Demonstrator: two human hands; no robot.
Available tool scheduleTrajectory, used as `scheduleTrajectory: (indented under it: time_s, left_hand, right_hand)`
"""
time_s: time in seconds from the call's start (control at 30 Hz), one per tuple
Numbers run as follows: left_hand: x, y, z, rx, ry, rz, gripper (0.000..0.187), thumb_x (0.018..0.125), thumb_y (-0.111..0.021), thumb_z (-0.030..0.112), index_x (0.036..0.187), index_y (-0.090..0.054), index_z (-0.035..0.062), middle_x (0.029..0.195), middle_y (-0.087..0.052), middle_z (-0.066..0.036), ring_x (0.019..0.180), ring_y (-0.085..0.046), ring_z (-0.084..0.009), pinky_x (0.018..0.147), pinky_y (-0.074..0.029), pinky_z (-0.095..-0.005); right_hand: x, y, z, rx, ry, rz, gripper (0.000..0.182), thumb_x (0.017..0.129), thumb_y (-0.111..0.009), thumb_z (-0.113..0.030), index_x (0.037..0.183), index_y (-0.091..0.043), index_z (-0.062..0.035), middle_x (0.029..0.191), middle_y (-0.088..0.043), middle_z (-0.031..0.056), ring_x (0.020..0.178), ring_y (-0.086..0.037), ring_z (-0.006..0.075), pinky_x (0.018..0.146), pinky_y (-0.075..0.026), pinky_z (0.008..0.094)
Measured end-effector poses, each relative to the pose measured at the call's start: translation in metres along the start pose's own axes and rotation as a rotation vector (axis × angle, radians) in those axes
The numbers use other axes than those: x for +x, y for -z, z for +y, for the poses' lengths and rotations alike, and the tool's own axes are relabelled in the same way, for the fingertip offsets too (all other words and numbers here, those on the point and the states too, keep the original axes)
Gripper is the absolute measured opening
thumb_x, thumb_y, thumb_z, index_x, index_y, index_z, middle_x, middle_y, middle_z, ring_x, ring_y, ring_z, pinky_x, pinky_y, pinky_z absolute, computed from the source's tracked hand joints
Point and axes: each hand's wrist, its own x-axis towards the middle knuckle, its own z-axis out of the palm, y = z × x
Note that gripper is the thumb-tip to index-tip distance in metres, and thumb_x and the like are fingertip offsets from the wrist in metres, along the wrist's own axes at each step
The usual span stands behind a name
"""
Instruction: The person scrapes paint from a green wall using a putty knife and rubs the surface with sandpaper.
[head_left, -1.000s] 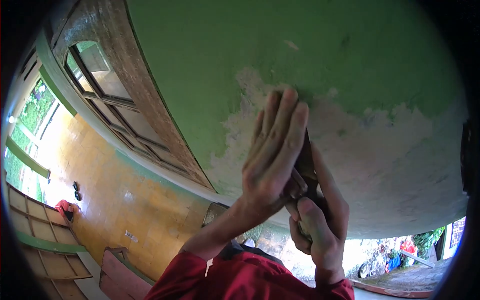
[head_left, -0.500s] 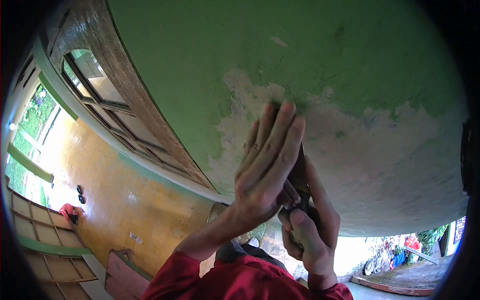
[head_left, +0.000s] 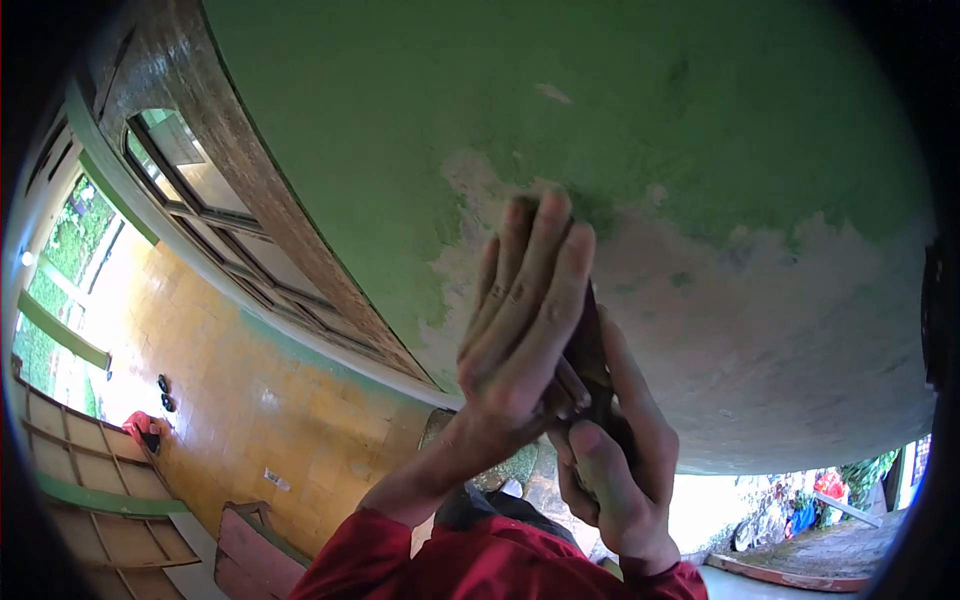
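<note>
Both hands are at a green wall (head_left: 380, 110) with a pale, bare patch (head_left: 730, 330) whose edge is ragged. My right hand (head_left: 630, 475) is closed round the near end of a dark, flat hand tool (head_left: 590, 360); its exact kind is hard to make out. My left hand (head_left: 525, 320) lies flat over the tool's far part, fingers stretched out and pointing up the wall. The tool's far end and the face against the wall are hidden under those fingers. A narrow, rod-like metal piece (head_left: 570, 385) shows between the two hands.
A worn wooden frame with window panes (head_left: 240, 220) borders the wall at left. Below it is a yellow tiled floor (head_left: 320, 430) with dark footwear (head_left: 165, 393). A pink wooden piece (head_left: 250, 550) stands at lower left. Outdoor ground (head_left: 800, 550) shows at lower right.
Both hands and the tool have shifted slightly left and up along the wall. My left hand stays flat on the tool and my right hand keeps its grip.
</note>
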Motion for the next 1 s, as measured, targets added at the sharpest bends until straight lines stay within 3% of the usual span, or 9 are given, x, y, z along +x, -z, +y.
scheduleTrajectory:
  time_s: [0.2, 0.37, 0.6, 0.73, 0.9, 1.0]
  left_hand:
    - [-0.012, 0.011, 0.008, -0.054, 0.053, -0.145, 0.044, 0.086, -0.061, 0.01, 0.127, -0.059, -0.0066, 0.137, -0.053, -0.025, 0.131, -0.047, -0.0416, 0.108, -0.037, -0.0516]
    - [-0.026, 0.016, -0.001, -0.017, -0.052, -0.18, 0.04, 0.087, -0.06, 0.011, 0.125, -0.062, -0.005, 0.133, -0.058, -0.023, 0.128, -0.053, -0.0383, 0.107, -0.04, -0.0482]
    - [-0.012, 0.001, -0.004, -0.021, -0.091, 0.025, 0.032, 0.089, -0.06, 0.009, 0.117, -0.066, -0.0031, 0.124, -0.064, -0.022, 0.118, -0.061, -0.0368, 0.099, -0.048, -0.0458]
    - [-0.029, 0.001, -0.005, -0.007, -0.102, -0.077, 0.035, 0.086, -0.063, 0.011, 0.117, -0.066, -0.0042, 0.123, -0.064, -0.023, 0.118, -0.061, -0.0363, 0.099, -0.048, -0.0475]
    - [-0.02, 0.002, -0.001, -0.018, -0.076, -0.022, 0.034, 0.085, -0.062, 0.01, 0.116, -0.067, -0.0038, 0.122, -0.065, -0.022, 0.118, -0.061, -0.0368, 0.1, -0.048, -0.048]
    - [-0.022, -0.002, 0.0, -0.006, -0.1, -0.035, 0.035, 0.086, -0.062, 0.012, 0.117, -0.067, -0.0045, 0.123, -0.064, -0.022, 0.118, -0.06, -0.0375, 0.1, -0.047, -0.0487]
  right_hand:
    - [-0.009, 0.005, 0.009, 0.029, -0.042, 0.042, 0.072, 0.086, -0.048, -0.017, 0.151, -0.025, 0.0049, 0.071, -0.057, 0.0071, 0.044, -0.039, 0.0039, 0.039, -0.028, 0.0216]
    - [-0.012, 0.001, 0.021, -0.024, 0.021, 0.061, 0.07, 0.089, -0.049, -0.021, 0.15, -0.026, 0.0055, 0.085, -0.063, 0.0105, 0.042, -0.037, 0.0037, 0.038, -0.028, 0.0213]
    - [-0.019, 0.002, 0.018, 0.012, 0.004, 0.052, 0.07, 0.092, -0.048, -0.022, 0.151, -0.022, 0.0061, 0.083, -0.063, 0.0112, 0.04, -0.036, 0.0029, 0.037, -0.026, 0.0209]
    - [-0.012, 0.002, 0.014, 0.011, 0.006, 0.016, 0.071, 0.092, -0.048, -0.023, 0.151, -0.02, 0.0065, 0.081, -0.062, 0.0103, 0.04, -0.036, 0.003, 0.038, -0.026, 0.0207]
    - [-0.014, 0.005, 0.013, -0.017, 0.012, 0.014, 0.071, 0.091, -0.047, -0.02, 0.15, -0.02, 0.0083, 0.074, -0.059, 0.0076, 0.042, -0.036, 0.0033, 0.038, -0.026, 0.0221]
    - [-0.013, 0.011, 0.01, -0.005, -0.024, -0.001, 0.07, 0.09, -0.047, -0.019, 0.149, -0.023, 0.0089, 0.079, -0.062, 0.0099, 0.044, -0.037, 0.0032, 0.04, -0.027, 0.0215]
